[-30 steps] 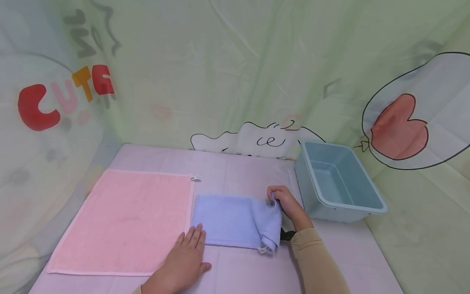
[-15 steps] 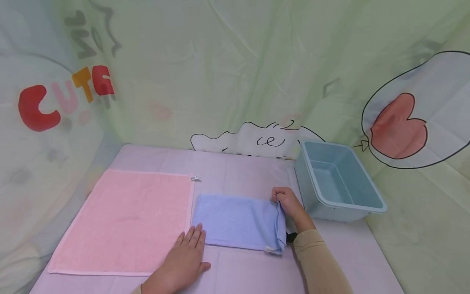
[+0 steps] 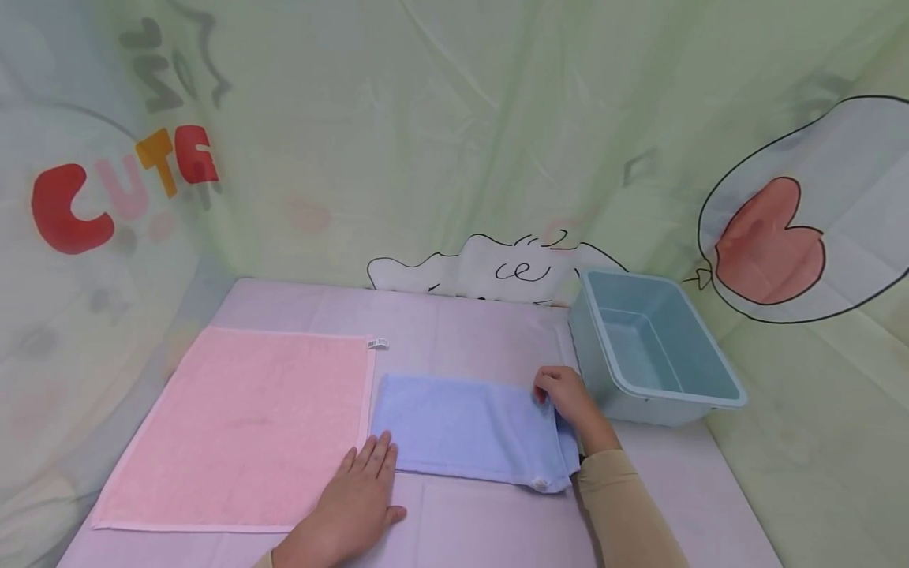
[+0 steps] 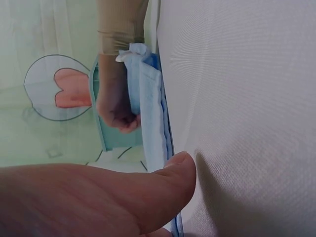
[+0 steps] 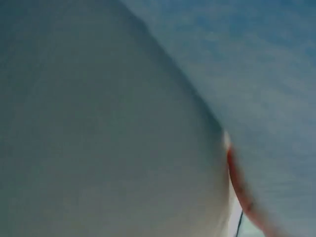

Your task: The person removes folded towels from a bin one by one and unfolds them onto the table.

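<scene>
A folded blue towel (image 3: 454,430) lies in the middle of the table, with a small white tag at its lower right corner. My left hand (image 3: 358,493) rests flat, fingers straight, its fingertips on the towel's near left corner. At the far right end, my right hand (image 3: 568,394) has curled fingers and holds the towel's edge. The left wrist view shows that right hand (image 4: 116,108) bent down behind the raised layers. Blue cloth (image 5: 256,74) fills the upper right of the right wrist view, with a sliver of finger along its edge.
To the left, a pink towel (image 3: 248,426) is spread flat, its white label (image 3: 378,344) at the far right corner. A blue-green plastic basin (image 3: 596,363) stands at the back right. Printed curtains (image 3: 426,142) enclose the table (image 3: 490,521).
My right hand has moved right and toward me, drawing the bunched end of the blue towel out to the right, so it lies flatter and longer. The left hand has stayed in place.
</scene>
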Available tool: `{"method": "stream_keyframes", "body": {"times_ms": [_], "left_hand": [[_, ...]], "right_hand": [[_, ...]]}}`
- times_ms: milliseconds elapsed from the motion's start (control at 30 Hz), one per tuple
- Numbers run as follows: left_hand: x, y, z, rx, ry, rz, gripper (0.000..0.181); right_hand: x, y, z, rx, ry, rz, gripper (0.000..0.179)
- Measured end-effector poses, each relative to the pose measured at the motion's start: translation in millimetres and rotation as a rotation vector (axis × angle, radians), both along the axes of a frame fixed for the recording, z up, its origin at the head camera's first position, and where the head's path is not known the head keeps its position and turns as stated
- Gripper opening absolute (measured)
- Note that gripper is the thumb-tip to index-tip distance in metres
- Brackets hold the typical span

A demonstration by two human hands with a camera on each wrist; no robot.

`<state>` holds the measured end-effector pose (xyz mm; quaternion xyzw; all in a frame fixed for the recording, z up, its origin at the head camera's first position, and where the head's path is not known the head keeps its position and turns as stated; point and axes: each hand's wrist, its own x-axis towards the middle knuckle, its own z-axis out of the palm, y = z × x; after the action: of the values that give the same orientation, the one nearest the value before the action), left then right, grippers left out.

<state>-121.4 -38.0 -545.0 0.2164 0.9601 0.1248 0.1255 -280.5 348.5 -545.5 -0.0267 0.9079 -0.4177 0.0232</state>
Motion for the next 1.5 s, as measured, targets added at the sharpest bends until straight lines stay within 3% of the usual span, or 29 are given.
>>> {"method": "stream_keyframes", "body": {"times_ms": [233, 500, 733, 867, 1067, 1267, 1500], "left_hand": [[-0.4, -1.2, -0.5, 0.006, -0.006, 0.009, 0.093], [0.3, -1.6, -3.6, 0.012, 0.005, 0.003, 0.094], [1.5, -2.7, -4.9, 0.018, 0.017, 0.000, 0.093], [2.1, -3.4, -4.7, 0.024, 0.023, -0.001, 0.092], [1.6, -4.2, -4.0, 0.033, 0.015, -0.004, 0.092], [0.6, -3.1, -4.9, 0.031, 0.030, 0.010, 0.092], [6.9, 3.2, -10.0, 0.057, 0.084, 0.025, 0.096]], "right_hand": [[10.4, 0, 3.3, 0.204, -0.077, -0.051, 0.025], [43.3, 1, 13.8, 0.382, -0.057, 0.041, 0.017], [74.3, 1, 13.2, 0.474, -0.101, 0.193, 0.081], [83.1, 2, 12.1, 0.510, -0.102, 0.239, 0.095], [86.2, 10, 10.4, 0.491, -0.108, 0.235, 0.098], [80.5, 4, 19.1, 0.536, -0.158, 0.221, 0.088], [71.7, -14, 32.0, 0.510, -0.027, 0.280, 0.078]]}}
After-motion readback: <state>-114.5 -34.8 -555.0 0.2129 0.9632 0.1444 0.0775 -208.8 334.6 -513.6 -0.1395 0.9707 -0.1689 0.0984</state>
